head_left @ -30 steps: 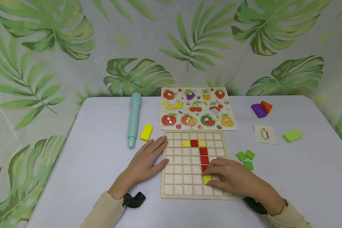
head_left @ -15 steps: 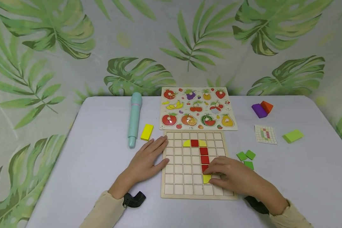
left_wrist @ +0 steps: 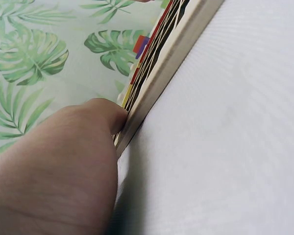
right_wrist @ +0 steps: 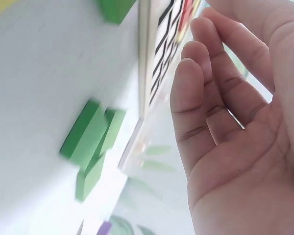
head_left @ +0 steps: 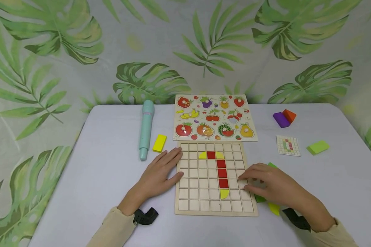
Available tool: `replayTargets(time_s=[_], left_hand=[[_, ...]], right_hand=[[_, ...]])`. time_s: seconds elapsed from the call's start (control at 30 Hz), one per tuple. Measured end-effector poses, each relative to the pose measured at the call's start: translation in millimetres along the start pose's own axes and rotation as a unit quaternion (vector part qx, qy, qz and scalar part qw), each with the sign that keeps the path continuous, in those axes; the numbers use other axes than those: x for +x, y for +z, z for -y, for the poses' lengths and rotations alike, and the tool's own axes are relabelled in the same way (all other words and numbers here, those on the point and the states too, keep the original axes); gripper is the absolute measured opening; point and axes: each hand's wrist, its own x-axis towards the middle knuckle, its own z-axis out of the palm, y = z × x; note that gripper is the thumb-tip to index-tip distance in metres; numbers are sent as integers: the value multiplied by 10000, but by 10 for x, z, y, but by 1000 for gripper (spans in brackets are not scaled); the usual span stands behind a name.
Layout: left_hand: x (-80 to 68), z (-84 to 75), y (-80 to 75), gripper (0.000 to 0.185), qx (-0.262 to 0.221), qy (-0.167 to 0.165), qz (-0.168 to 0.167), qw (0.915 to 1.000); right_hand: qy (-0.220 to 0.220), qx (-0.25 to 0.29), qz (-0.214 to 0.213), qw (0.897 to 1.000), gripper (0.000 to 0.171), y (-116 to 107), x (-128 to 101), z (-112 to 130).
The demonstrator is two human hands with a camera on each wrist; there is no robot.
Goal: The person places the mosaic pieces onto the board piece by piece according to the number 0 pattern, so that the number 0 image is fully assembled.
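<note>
Fingers of the right hand [head_left: 275, 187] lie loosely extended and hold nothing, hovering over the right edge of the pale wooden grid board [head_left: 214, 209], with the fingertips over its rightmost column. The small green square tiles [head_left: 260, 198] lie on the bench [head_left: 96, 164] just to the right of the board, directly under and beside this hand; one shows at its near side and a corner of another [head_left: 271, 165] peeks out at its far side. In the right wrist view the green tiles [right_wrist: 90, 147] sit close together just off the board's edge, flat on the bench, with no marked long axis. A yellow curved piece [head_left: 274, 208] lies on the bench just near of the hand.

The left hand [head_left: 160, 175] rests flat with straight fingers on the bench, against the left edge of the board, thumb touching the rim [left_wrist: 152, 93]. It is well apart from the green tiles, with the whole board between, so the right hand is much the nearer one.

On the board a column of red square tiles [head_left: 222, 173] runs near to far, with a yellow half-round tile [head_left: 224, 193] at its near end
</note>
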Motion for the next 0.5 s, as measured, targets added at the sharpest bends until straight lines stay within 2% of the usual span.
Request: replayTargets(time_s=[0.2, 0.37, 0.5], left_hand=[[-7, 9, 0, 69, 45, 88, -87, 9999], [-7, 12, 5, 69, 80, 147, -159, 9997], [-7, 18, 11, 69, 58, 166, -179, 9997]], right_hand=[[126, -101, -144, 9998, 31, -29, -96, -81], [273, 48, 162, 9995, 29, -39, -211, -145], [390, 182, 449, 9981, 34, -22, -287, -194]])
